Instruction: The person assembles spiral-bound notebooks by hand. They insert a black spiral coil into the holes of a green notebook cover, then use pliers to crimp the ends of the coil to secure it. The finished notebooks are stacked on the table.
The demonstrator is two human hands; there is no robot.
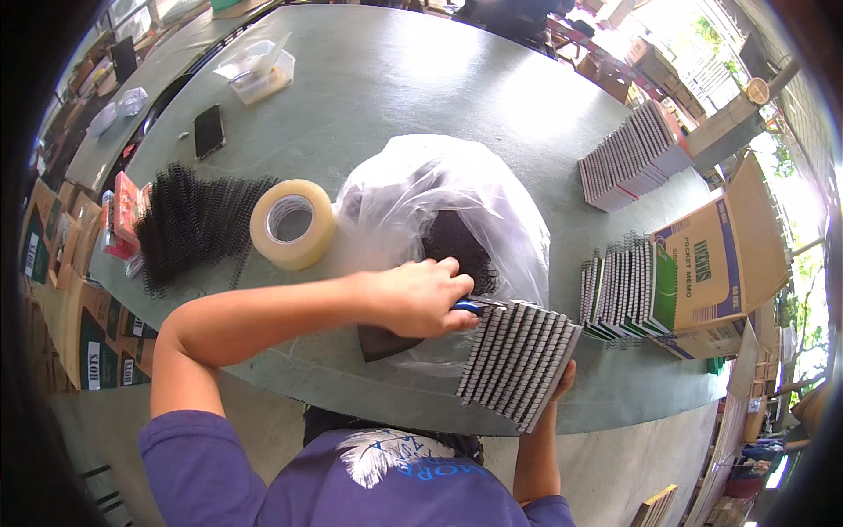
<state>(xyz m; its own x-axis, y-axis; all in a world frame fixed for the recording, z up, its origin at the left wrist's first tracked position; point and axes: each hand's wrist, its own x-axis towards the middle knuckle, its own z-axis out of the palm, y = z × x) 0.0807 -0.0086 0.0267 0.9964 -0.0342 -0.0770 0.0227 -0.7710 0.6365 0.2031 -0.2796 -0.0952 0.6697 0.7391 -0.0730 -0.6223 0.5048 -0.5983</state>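
Note:
My left hand [426,297] is closed around a small blue-handled tool [467,306] that looks like pliers. Its metal tip reaches the upper left corner of a stack of spiral notebooks [514,364]. My right hand [566,379] grips that stack from its right side, fingers mostly hidden behind it. The notebooks stand tilted over the table's near edge with their coil bindings facing up. Just beyond my left hand lies a clear plastic bag [492,176] with black coils [457,246] showing in its opening.
Left of the bag lie a tape roll [293,225] and loose black coils [193,215]. A phone [209,132] and plastic tub [263,75] sit farther back. On the right are a notebook stack [632,158], more notebooks [619,285] and an open carton [720,263].

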